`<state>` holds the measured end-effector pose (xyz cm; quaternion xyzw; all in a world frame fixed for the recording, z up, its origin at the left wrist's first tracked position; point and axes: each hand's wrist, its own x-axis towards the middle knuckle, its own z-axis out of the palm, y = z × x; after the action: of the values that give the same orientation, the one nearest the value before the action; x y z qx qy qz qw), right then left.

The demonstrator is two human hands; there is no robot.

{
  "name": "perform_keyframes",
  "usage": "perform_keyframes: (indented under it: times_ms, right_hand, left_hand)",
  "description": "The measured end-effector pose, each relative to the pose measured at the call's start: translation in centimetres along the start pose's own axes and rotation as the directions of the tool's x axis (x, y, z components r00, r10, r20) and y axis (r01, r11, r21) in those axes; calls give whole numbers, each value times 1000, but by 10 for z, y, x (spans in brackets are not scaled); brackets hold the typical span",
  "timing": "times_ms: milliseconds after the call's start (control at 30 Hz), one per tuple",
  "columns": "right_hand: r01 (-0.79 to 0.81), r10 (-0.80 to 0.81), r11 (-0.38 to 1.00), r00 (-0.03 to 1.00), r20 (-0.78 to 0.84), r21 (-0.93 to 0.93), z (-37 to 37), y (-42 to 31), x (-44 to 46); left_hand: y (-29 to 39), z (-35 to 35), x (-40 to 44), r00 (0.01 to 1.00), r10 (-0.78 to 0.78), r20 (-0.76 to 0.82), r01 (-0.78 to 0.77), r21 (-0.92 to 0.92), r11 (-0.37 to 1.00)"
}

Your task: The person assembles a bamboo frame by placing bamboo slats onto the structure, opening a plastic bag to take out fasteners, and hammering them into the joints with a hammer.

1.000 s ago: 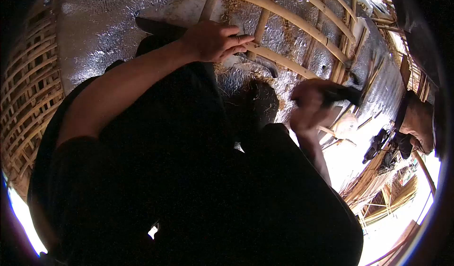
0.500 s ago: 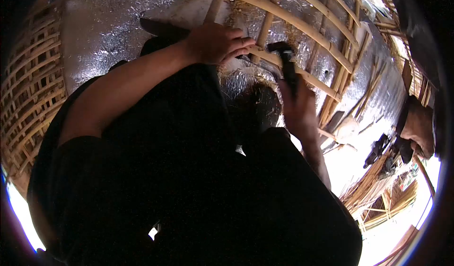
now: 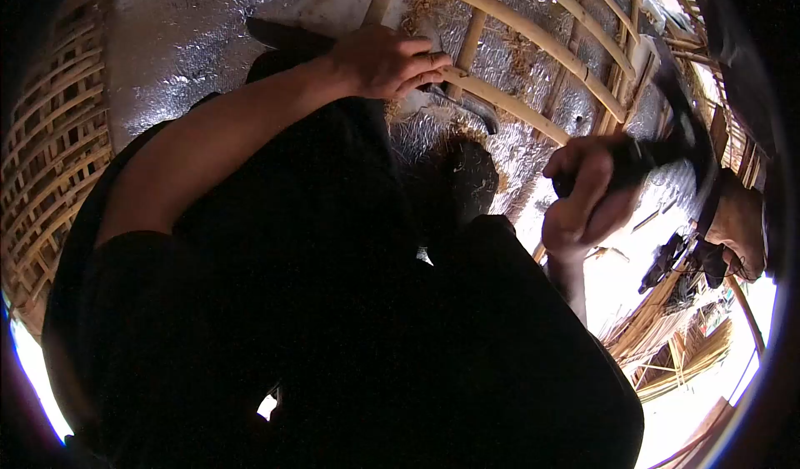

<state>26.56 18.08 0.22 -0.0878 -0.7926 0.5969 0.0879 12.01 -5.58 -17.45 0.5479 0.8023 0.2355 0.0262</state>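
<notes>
My left hand (image 3: pixel 392 62) is closed at the near end of a bamboo pole (image 3: pixel 508 102) in a lattice frame, its fingers bent over the pole. Just under that pole, close to my fingertips, shows a dark curved metal piece (image 3: pixel 473 114), whose kind I cannot make out. Off to the right, my right hand (image 3: pixel 587 190) grips a hammer (image 3: pixel 687 132) by its handle. The hammer's head is raised away from the pole and smeared by motion. A dark blade-like shape (image 3: pixel 287 36) juts out behind my left wrist.
Crumpled silvery sheeting (image 3: pixel 192 52) lies beneath the bamboo frame (image 3: pixel 575 48). A woven bamboo panel (image 3: pixel 58 152) stands at the left. Another person's foot (image 3: pixel 737 227) is at the right edge, near dark sandals (image 3: pixel 664 262) and bundled straw (image 3: pixel 658 323).
My right hand has swung the hammer away from the pole, to the right. My left hand has stayed at the pole's end, shifting slightly upward in view.
</notes>
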Motion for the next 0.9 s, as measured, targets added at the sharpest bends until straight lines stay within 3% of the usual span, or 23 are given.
perform_keyframes:
  times_ms: [33,67,100,167,267,300,367,400,433,467,533,600,633,667,700,733,767,800,833,900]
  right_hand:
    - [111,-99,991,985,-140,80,12,17,-10]
    - [-23,52,929,996,68,-370,8,50,-19]
    - [75,200,660,942,271,-747,17,60,-16]
    - [-277,470,699,873,131,-659,20,61,-20]
    - [-202,214,968,974,73,-152,-9,28,-14]
    - [-259,253,962,965,-74,-89,0,-10,1]
    - [79,-81,997,986,-146,-23,1,5,-5]
    - [180,-156,979,966,-208,100,7,38,-16]
    - [58,-55,980,998,19,-190,10,56,-26]
    - [4,107,878,973,204,-480,12,70,-32]
    - [-9,255,750,927,276,-661,12,56,-25]
    - [1,107,886,973,206,-464,-1,23,-8]
    - [-207,246,923,966,81,-325,-3,-5,-4]
    - [-119,121,975,993,3,-188,0,-6,-7]
    - [2,-7,999,996,-92,-52,3,-5,-4]
    - [254,-247,967,950,-193,14,11,34,-11]
    - [155,-111,914,984,138,-374,7,61,-22]
    - [175,150,685,916,373,-707,9,60,-19]
    - [-77,412,717,849,332,-692,15,55,-17]
    - [99,116,758,952,282,-644,3,41,-13]
  left_hand:
    - [-2,-2,-1,1000,9,-7,-9,17,1000]
    - [-2,-2,-1,1000,21,-13,-20,30,999]
    - [-2,-1,-1,999,33,-21,-32,44,998]
    - [-4,7,-3,999,46,-15,-46,39,998]
    - [-13,13,-3,999,18,-40,-19,-7,1000]
    - [-10,16,-2,998,12,-61,-15,-42,999]
    - [-9,10,-1,998,44,-54,-44,-6,999]
    - [-5,5,-1,998,41,-41,-40,8,999]
    - [-3,2,0,999,39,-29,-39,23,999]
    - [-3,0,0,998,50,-45,-48,47,998]
    - [-4,3,1,995,76,-71,-70,83,994]
    - [-12,7,3,991,67,-112,-63,31,997]
    - [-4,11,1,989,62,-132,-66,-20,998]
    - [-5,10,1,998,44,-38,-45,-19,999]
    - [-8,7,3,997,56,-49,-56,1,998]
    - [-6,5,2,996,63,-57,-62,15,998]
    - [-4,3,1,996,69,-65,-67,27,997]
    - [-5,4,-2,993,84,-79,-79,66,995]
    - [-9,7,-2,991,100,-93,-90,105,990]
    - [-18,12,2,986,117,-115,-100,141,985]
